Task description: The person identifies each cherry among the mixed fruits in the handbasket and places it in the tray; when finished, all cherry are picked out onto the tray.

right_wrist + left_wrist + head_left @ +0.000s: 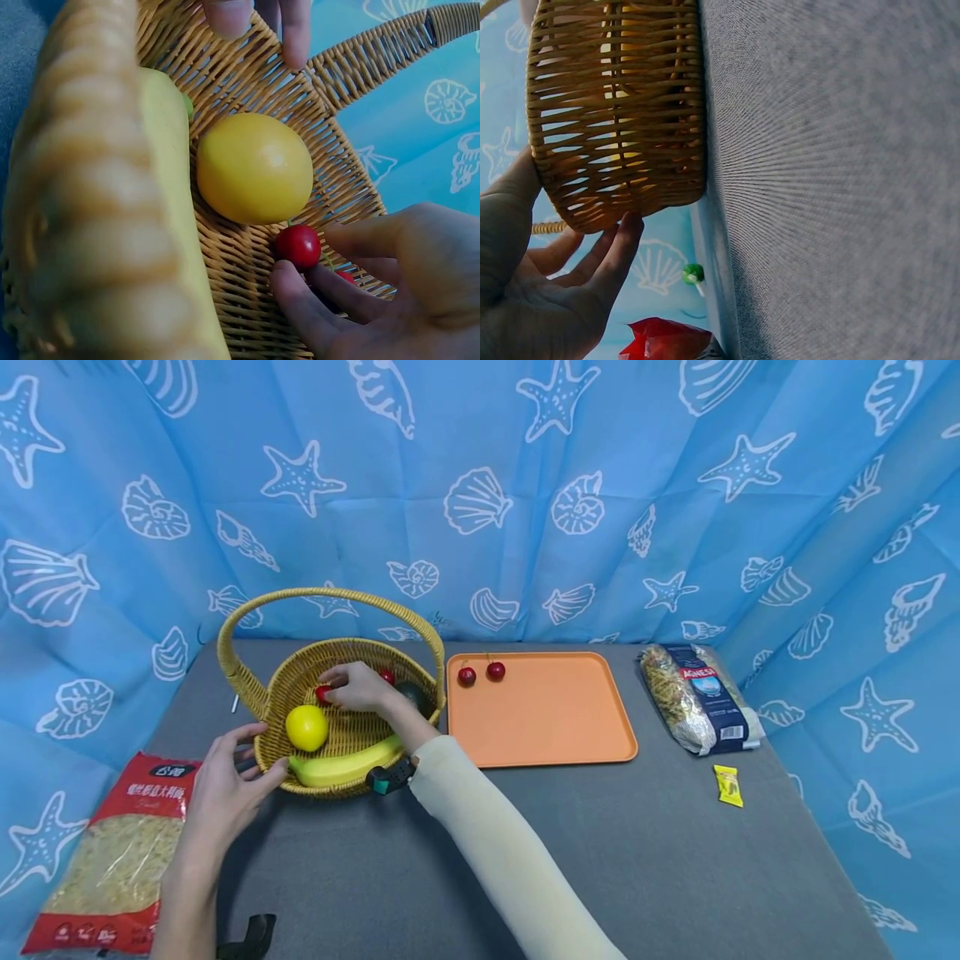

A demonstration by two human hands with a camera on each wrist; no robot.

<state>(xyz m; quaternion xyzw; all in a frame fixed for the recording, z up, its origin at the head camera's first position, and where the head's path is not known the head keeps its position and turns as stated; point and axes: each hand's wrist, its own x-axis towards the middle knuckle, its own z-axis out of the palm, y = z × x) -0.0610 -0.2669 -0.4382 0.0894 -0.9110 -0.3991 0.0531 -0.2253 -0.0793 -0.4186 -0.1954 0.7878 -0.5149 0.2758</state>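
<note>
A woven basket (273,747) with a tall arched handle stands at the left of the table. My left hand (225,789) holds its left side, thumb at the rim and fingertips against the outer wall. Inside the basket, my right hand (360,687) pinches a red cherry (298,246) between thumb and fingers. Beside that cherry lies a round yellow fruit (255,169). A banana (345,766) rests along the near side. Partly behind my right wrist is a dark green, avocado-like fruit (412,696), with another red fruit (387,676) by it.
Right of the basket lies an orange tray (547,718) bearing two cherries (496,671) at its back left. Farther right are a pasta bag (701,697) and a small yellow packet (727,785). A red pasta bag (120,852) lies at the left edge, near my left forearm.
</note>
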